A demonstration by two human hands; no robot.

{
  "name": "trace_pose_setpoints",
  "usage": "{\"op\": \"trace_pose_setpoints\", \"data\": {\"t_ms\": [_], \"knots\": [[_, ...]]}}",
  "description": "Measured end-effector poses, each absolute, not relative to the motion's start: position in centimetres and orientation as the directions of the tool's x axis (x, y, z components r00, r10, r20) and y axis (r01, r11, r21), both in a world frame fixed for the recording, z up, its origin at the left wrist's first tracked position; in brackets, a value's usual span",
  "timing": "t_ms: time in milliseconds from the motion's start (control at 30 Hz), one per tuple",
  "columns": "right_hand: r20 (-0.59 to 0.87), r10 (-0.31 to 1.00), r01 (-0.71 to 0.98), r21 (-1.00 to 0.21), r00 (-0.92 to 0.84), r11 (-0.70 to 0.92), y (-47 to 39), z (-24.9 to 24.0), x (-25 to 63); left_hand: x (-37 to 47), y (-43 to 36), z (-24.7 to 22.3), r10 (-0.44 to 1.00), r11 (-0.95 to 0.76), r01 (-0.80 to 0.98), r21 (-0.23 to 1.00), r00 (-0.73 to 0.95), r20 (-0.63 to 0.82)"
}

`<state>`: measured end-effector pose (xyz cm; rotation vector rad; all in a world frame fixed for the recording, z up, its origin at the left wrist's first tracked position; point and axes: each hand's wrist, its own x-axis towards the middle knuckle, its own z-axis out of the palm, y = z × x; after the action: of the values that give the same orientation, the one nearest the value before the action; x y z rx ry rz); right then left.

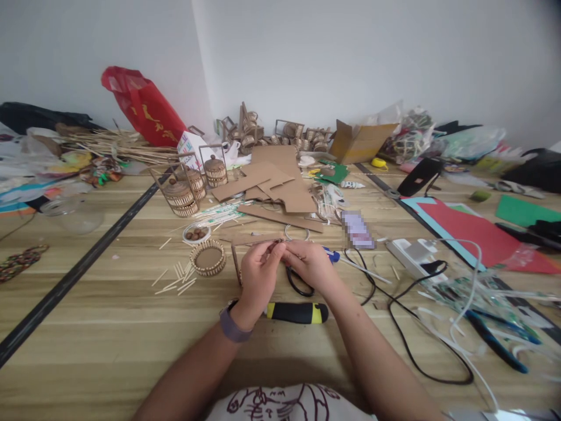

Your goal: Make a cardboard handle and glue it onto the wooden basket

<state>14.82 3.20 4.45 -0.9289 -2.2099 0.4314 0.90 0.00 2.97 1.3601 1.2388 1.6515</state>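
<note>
My left hand (pixel 258 270) and my right hand (pixel 310 263) meet above the middle of the table, fingertips pinched together. Between them is a small dark brown piece (pixel 279 240), mostly covered by the fingers. A brown strip frame (pixel 236 266) shows just left of my left hand; whether I grip it cannot be seen. Below the hands lies a utility knife (pixel 298 313) with a black and yellow handle. To the left stands a round basket (pixel 208 271) of short sticks, beside loose sticks (pixel 177 279). Scissors (pixel 300 282) with black handles lie partly behind my right hand.
Lidded stick baskets (pixel 181 199) with tall handles stand back left, near a white bowl (pixel 197 241) of brown beads. Cardboard sheets (pixel 276 175) lie ahead. A phone (pixel 358 229), power strip (pixel 412 257), black cable (pixel 401 333) and pliers (pixel 495 342) occupy the right.
</note>
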Motion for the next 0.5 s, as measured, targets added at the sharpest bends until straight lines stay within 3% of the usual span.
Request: {"op": "trace_pose_setpoints", "data": {"t_ms": [500], "knots": [[0.415, 0.689, 0.449, -0.54, -0.594, 0.712, 4.1, 5.6, 15.1, 0.3, -0.1, 2.9, 0.89, -0.357, 0.2, 0.912, -0.225, 0.397]]}}
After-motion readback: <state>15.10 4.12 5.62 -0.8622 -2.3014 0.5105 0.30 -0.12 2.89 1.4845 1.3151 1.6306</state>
